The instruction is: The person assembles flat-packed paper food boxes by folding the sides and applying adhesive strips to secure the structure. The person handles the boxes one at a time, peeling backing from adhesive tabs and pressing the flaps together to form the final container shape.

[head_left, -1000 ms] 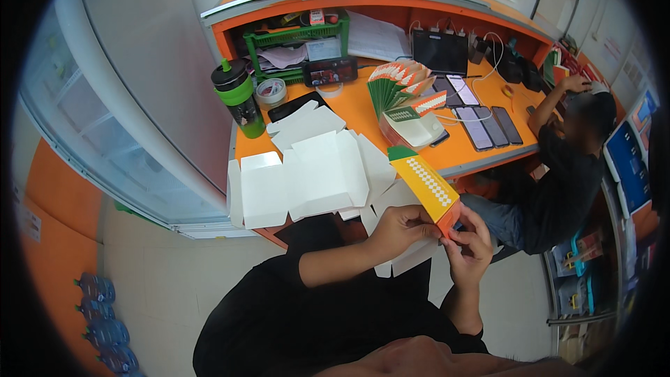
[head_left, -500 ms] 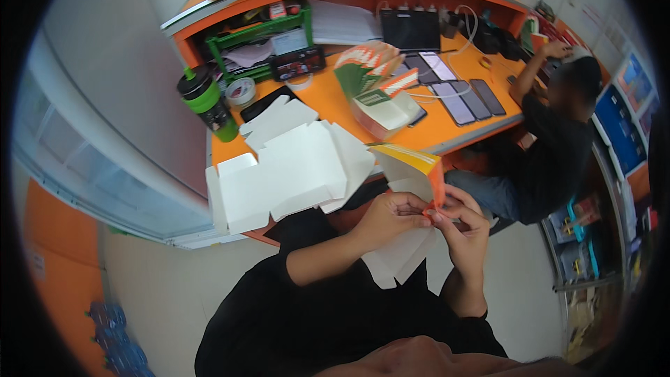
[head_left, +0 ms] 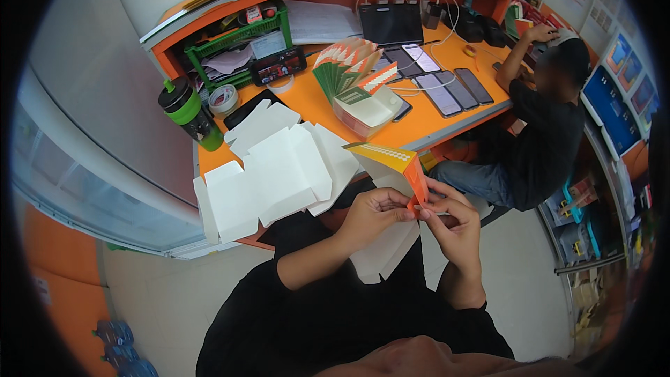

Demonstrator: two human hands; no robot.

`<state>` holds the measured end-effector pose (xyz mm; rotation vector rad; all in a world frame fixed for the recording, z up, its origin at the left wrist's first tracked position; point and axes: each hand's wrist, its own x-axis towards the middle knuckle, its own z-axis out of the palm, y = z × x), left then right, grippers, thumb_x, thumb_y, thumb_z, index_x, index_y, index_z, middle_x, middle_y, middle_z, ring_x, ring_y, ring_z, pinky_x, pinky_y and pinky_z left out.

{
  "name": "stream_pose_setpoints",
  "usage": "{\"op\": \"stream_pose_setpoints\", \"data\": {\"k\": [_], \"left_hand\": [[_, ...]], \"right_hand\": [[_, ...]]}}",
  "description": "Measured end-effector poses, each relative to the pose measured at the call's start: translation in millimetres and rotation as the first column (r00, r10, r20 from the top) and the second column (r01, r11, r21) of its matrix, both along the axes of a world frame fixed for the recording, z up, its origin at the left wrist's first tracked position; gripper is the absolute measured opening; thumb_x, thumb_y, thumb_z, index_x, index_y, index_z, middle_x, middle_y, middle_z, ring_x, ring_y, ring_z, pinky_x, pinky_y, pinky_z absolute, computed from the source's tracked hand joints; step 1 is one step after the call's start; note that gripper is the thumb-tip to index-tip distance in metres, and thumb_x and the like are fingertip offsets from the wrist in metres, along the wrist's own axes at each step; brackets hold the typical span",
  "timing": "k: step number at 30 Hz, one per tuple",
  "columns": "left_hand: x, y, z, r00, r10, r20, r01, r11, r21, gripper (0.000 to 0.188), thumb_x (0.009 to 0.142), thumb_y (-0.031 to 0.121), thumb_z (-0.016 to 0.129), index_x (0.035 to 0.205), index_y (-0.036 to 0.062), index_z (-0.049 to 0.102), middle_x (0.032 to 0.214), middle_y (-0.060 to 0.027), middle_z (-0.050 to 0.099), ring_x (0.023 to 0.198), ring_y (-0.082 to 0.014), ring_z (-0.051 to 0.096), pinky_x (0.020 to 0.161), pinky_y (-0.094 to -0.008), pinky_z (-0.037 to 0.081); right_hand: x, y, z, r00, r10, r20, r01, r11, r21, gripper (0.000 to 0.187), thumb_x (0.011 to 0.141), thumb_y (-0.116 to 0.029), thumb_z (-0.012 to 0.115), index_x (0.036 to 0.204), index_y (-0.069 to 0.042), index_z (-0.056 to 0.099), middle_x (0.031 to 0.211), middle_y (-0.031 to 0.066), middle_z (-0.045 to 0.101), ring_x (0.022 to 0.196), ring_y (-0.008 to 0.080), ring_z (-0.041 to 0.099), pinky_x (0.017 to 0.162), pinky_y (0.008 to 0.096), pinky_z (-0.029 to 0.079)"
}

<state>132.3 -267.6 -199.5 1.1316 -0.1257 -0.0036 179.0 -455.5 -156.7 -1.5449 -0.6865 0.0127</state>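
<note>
Between my hands is a partly folded paper box (head_left: 393,160), yellow and orange outside and white inside. My left hand (head_left: 373,218) pinches its orange corner flap with thumb and fingertips. From the other side, my right hand (head_left: 453,222) grips the same corner, its thumb close to my left thumb. A white panel of the box hangs below my hands over my lap. Left of it, flat white box blanks (head_left: 283,174) overlap at the desk's front edge. Beyond my hands stands a nested stack of green, orange and white paper boxes (head_left: 357,91).
The orange desk (head_left: 314,115) carries a green-black tumbler (head_left: 190,113), a tape roll (head_left: 223,100), a propped phone (head_left: 278,65), a green rack (head_left: 202,63) and several phones (head_left: 440,93) with cables. A person in black (head_left: 551,132) sits at the right.
My view has shifted a little, so the desk and box appear further left. Both hands keep their pinch on the box's orange corner, with only slight finger movement.
</note>
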Motion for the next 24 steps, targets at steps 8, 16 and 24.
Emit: {"op": "stream_pose_setpoints", "data": {"k": [8, 16, 24], "left_hand": [[0, -2, -4, 0.999, 0.031, 0.032, -0.032, 0.999, 0.023, 0.022, 0.089, 0.003, 0.075, 0.107, -0.0044, 0.065, 0.105, -0.0115, 0.073, 0.099, -0.0169, 0.071, 0.091, -0.0296, 0.056], [0, 1, -2, 1.000, -0.006, 0.030, 0.005, 1.000, 0.027, 0.027, 0.088, 0.008, 0.078, 0.110, -0.0006, 0.065, 0.106, -0.0085, 0.072, 0.100, -0.0150, 0.070, 0.090, -0.0295, 0.056], [-3, 1, -4, 0.997, 0.032, 0.070, -0.044, 0.985, 0.167, 0.039, 0.088, 0.009, 0.078, 0.122, 0.0052, 0.059, 0.106, -0.0027, 0.069, 0.101, -0.0131, 0.068, 0.092, -0.0311, 0.055]], "right_hand": [[-3, -1, 8, 0.990, 0.024, 0.136, -0.012, 0.995, -0.094, 0.014, 0.081, 0.006, 0.074, 0.095, 0.006, 0.075, 0.134, 0.0254, 0.061, 0.116, 0.0319, 0.067, 0.087, 0.0340, 0.060], [1, -6, 12, 0.986, 0.073, 0.147, -0.047, 0.984, -0.174, 0.018, 0.076, 0.007, 0.075, 0.093, 0.004, 0.075, 0.133, 0.0276, 0.061, 0.115, 0.0337, 0.068, 0.096, 0.0379, 0.055], [9, -9, 4, 0.956, 0.145, 0.255, -0.091, 0.973, -0.211, 0.018, 0.074, 0.006, 0.077, 0.092, 0.002, 0.076, 0.130, 0.0269, 0.064, 0.111, 0.0318, 0.070, 0.095, 0.0379, 0.055]]}}
